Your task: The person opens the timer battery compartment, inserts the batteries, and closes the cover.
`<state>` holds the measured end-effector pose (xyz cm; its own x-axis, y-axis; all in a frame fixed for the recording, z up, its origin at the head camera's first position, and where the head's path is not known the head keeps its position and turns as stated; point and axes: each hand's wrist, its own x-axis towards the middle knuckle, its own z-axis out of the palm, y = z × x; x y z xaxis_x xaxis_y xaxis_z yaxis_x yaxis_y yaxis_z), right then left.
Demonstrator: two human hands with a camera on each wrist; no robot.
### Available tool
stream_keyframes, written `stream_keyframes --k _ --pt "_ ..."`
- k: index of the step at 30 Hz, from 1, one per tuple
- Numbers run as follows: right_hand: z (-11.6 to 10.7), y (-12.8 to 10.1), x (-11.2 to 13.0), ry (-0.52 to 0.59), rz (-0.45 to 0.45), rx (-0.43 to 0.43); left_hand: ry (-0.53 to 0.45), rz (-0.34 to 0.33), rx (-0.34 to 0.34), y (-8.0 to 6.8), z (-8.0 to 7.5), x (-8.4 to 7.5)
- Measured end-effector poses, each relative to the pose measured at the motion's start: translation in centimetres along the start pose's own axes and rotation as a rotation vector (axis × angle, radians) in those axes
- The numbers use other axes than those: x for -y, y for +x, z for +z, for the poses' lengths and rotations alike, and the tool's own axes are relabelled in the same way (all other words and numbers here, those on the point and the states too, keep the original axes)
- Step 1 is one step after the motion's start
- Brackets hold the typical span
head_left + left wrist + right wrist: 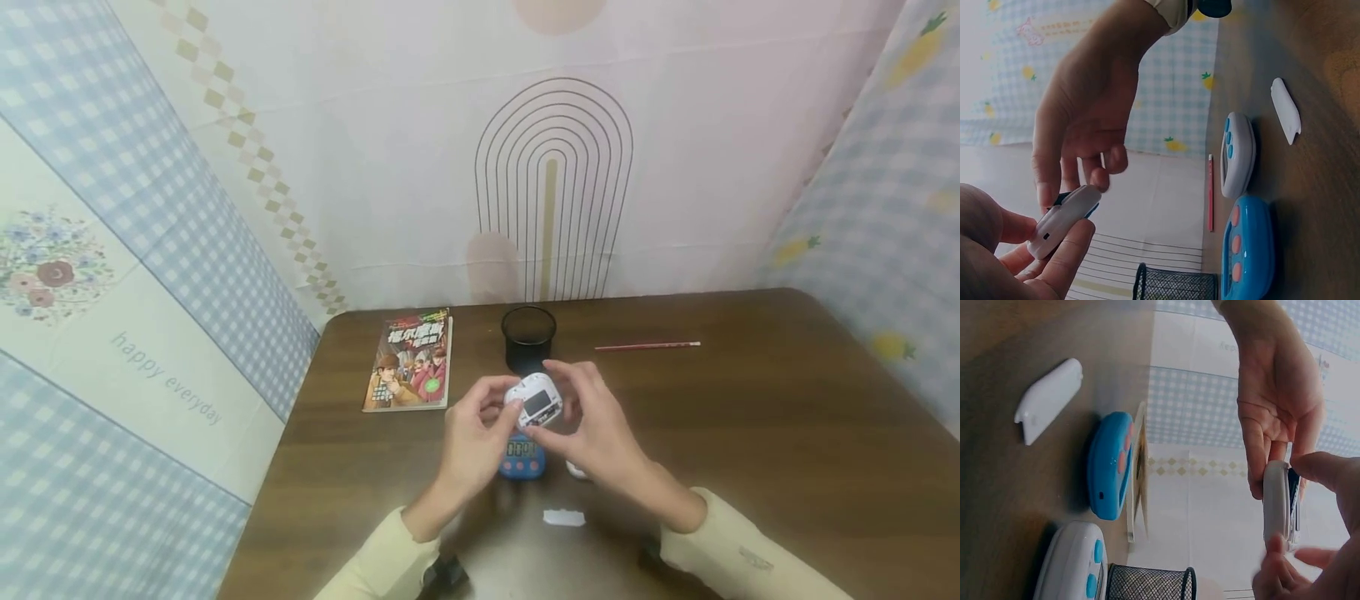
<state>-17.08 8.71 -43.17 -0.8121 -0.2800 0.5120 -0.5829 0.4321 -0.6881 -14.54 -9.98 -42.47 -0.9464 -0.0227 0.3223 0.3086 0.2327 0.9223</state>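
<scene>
A small white rounded timer (546, 387) is held up between both hands over the table, a dark rectangle on its upward side. My left hand (468, 437) pinches one edge between thumb and fingers. At the opposite edge, my right hand (600, 429) grips it with thumb and fingertips; a dark part stands out from the timer (1275, 494) near the right thumb in the right wrist view. Below lie a blue timer (522, 467) with pink buttons and a white timer (1239, 156) with blue buttons. A loose white plastic cover (564, 518) lies nearer the front.
Behind the hands stands a black mesh pen cup (528, 354). A comic-style book (408, 367) lies at the back left, and a red pencil (648, 346) at the back right. Patterned cloth hangs behind the brown table (787, 417) and at both sides.
</scene>
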Motion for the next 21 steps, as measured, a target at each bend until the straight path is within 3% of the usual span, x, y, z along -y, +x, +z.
stream_keyframes --k 10,17,21 --pt "-0.44 0.15 0.00 0.167 0.134 0.149 -0.007 0.006 0.003 0.14 0.00 -0.06" --pt "-0.57 0.59 -0.34 0.481 0.347 0.231 -0.005 -0.007 0.010 0.08 0.18 -0.08" --pt "-0.52 0.51 -0.59 0.540 0.393 0.250 -0.005 -0.013 0.014 0.01 0.35 -0.06"
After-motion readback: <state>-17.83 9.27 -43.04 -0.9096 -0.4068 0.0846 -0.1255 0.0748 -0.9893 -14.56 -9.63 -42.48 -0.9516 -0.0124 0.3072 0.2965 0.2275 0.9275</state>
